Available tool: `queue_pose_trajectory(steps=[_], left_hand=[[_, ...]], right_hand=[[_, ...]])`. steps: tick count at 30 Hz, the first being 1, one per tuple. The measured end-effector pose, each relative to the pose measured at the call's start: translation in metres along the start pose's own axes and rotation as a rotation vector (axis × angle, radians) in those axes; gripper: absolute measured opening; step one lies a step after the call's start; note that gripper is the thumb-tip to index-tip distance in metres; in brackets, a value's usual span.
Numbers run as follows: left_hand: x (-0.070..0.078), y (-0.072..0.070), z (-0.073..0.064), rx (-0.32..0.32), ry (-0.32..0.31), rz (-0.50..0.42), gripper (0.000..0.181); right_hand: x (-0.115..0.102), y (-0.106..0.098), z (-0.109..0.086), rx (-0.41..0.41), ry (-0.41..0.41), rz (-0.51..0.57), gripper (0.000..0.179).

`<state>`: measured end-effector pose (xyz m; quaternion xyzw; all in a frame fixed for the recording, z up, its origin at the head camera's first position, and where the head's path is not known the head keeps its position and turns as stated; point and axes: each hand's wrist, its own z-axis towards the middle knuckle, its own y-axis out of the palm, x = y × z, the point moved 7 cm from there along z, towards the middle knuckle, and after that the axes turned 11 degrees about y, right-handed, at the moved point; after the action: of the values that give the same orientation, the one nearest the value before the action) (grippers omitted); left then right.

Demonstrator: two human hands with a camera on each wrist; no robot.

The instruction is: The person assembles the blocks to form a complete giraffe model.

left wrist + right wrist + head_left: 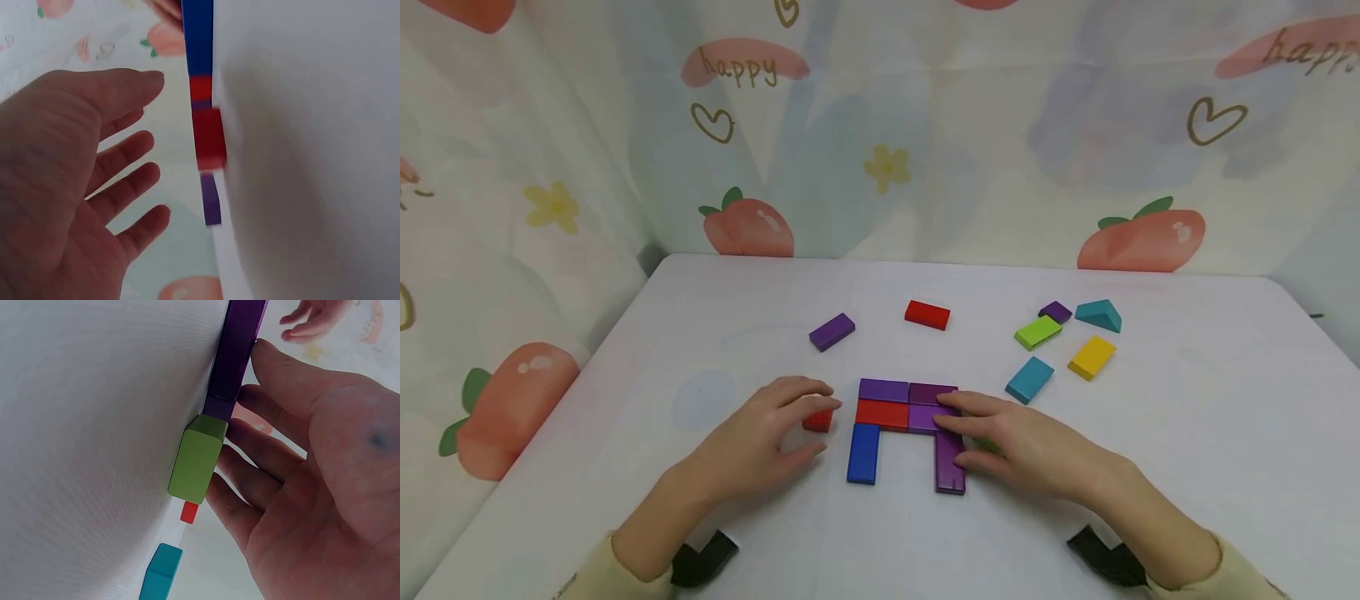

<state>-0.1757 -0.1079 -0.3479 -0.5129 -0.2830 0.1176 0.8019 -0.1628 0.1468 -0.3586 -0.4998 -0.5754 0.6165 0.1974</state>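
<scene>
Several flat blocks lie against each other in an arch-like shape in the head view. Its top has a purple block (883, 390) and a dark purple block (933, 393), above a red block (882, 412) and another purple block (921, 419). A blue block (862, 454) forms the left leg, a long purple block (950, 467) the right. My right hand (1037, 446) rests fingertips and thumb on the right side, fingers loosely extended. A green block (197, 464) lies beside those fingers, mostly hidden in the head view. My left hand (748, 442) hovers empty beside a small red block (817, 421).
Behind the arch lie a purple block (832, 332) and a red block (927, 315). To the right sit a light green block (1038, 332), a small purple block (1056, 312), a teal wedge (1099, 315), a yellow block (1092, 358) and a blue-teal block (1030, 380).
</scene>
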Motion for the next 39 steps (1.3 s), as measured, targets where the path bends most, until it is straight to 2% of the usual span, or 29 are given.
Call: queue_pose_trajectory(steps=[3,7,12,16,23,29,35,39], left_hand=[[-0.016,-0.002,-0.006,-0.014,-0.055,0.02,0.05],[-0.026,-0.001,-0.007,-0.045,-0.06,0.01,0.043],[-0.028,0.004,-0.005,-0.07,-0.017,-0.025,0.035],[-0.025,0.007,-0.002,-0.055,0.019,-0.027,0.029],[-0.02,0.005,-0.004,-0.034,0.019,-0.032,0.027],[-0.005,0.001,-0.003,-0.008,0.067,-0.094,0.03],[0.02,0.005,-0.007,0.029,0.182,-0.09,0.033],[0.04,0.008,-0.01,0.033,0.267,-0.065,0.031]], right_hand=[[0.0,0.0,0.0,0.004,-0.003,0.0,0.05],[0.0,0.0,0.0,0.005,0.0,0.002,0.05],[0.001,-0.001,-0.001,0.0,0.005,0.006,0.05],[0.002,-0.002,-0.002,-0.005,0.01,0.006,0.05],[0.002,-0.001,0.0,-0.016,0.011,0.017,0.05],[0.001,0.0,0.001,-0.007,0.012,0.015,0.05],[0.0,0.0,0.001,0.0,0.012,0.014,0.05],[0.0,0.001,0.0,0.0,0.017,0.01,0.05]])
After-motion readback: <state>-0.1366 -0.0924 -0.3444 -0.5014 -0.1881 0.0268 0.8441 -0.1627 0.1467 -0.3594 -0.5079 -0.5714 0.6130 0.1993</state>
